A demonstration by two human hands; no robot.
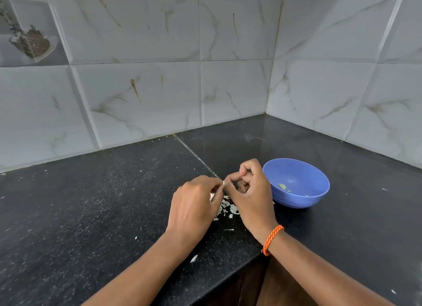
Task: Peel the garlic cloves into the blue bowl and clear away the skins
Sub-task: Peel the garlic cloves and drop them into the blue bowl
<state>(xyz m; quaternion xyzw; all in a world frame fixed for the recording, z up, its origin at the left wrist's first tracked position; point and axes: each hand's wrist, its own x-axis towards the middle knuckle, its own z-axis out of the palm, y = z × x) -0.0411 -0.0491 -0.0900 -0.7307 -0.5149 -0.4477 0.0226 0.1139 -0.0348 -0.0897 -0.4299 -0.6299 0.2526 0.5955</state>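
Both my hands meet over the black counter (91, 203). My left hand (194, 205) pinches one end of a small garlic clove (225, 183), and my right hand (251, 191) pinches the other end with thumb and forefinger. A pile of pale garlic skins (227, 208) lies on the counter directly below my hands. The blue bowl (296, 182) stands just right of my right hand, with a few pale peeled pieces (282, 187) inside it.
Tiled walls meet in a corner behind the bowl. The counter's front edge (228, 280) runs diagonally under my forearms. Stray skin flakes (194, 258) lie near that edge, and one more flake (384, 189) lies right of the bowl.
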